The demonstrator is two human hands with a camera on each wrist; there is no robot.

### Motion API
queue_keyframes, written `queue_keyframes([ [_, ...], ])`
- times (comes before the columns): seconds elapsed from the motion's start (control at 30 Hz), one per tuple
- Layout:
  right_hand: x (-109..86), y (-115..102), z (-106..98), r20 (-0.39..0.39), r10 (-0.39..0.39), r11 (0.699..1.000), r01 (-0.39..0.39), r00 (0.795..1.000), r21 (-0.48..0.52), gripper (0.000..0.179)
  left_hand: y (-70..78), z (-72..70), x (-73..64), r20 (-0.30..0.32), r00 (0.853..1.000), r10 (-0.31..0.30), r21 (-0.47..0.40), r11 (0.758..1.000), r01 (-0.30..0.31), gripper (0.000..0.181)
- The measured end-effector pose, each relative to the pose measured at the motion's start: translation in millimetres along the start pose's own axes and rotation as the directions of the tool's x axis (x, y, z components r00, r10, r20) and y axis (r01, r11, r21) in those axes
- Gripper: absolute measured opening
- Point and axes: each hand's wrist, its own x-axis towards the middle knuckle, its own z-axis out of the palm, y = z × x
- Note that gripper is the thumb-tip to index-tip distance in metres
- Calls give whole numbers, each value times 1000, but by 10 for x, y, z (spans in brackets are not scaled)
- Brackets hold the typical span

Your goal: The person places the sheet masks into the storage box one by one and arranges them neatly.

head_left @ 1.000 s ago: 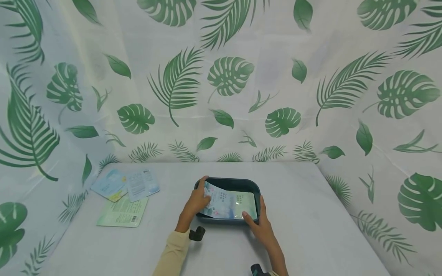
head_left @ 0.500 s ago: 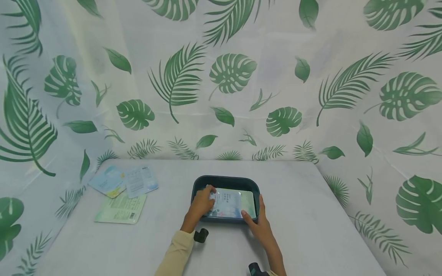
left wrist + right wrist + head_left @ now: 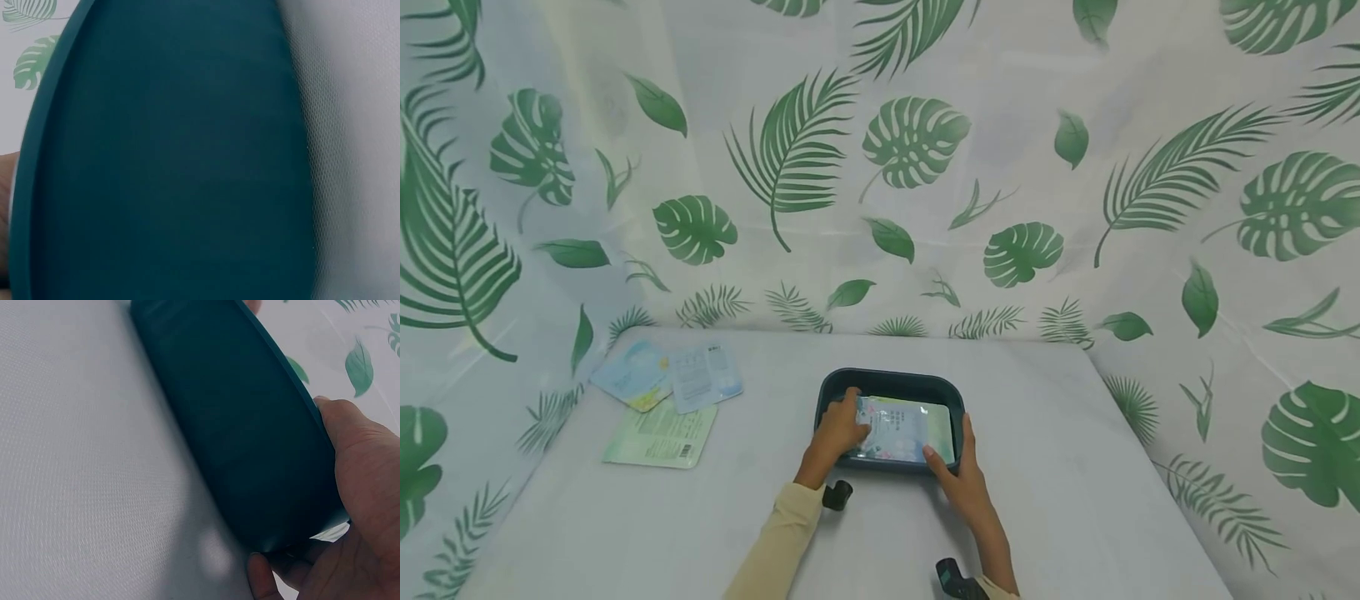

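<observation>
A dark teal tray (image 3: pixel 917 386) sits mid-table in the head view. Inside lie a pale blue sheet mask packet (image 3: pixel 891 429) with a flower print and, partly beneath it, a light green packet (image 3: pixel 942 433). My left hand (image 3: pixel 837 429) reaches over the tray's left end, its extended index finger and thumb resting on the blue packet; its other fingers are hidden. At the right end my right hand (image 3: pixel 962 479) grips the tray, thumb over the rim and fingers along the outer wall. The right wrist view shows fingers under its corner. Tray wall (image 3: pixel 175 150) fills the left wrist view.
At the table's left lie a blue and yellow packet (image 3: pixel 636 375), a white-blue packet (image 3: pixel 706 377) and a green packet (image 3: pixel 662 435), overlapping. A leaf-printed curtain (image 3: pixel 880 167) stands behind and beside the white table (image 3: pixel 1060 500).
The blue packet, earlier raised at its left edge in my left hand, now lies flat in the tray. My left hand has shifted slightly right and its grasp has loosened. The right hand keeps its grip.
</observation>
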Motion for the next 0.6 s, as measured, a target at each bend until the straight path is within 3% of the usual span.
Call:
queue_keyframes([
  [0.33,7,3,11,-13,-11,1000,11,1000,6,96,7,24,-19,34,998,46,108,993,-50,66],
  [0.6,-2,1,-1,-11,-23,1000,23,1000,9,95,9,74,-45,-95,987,133,138,983,-119,44],
])
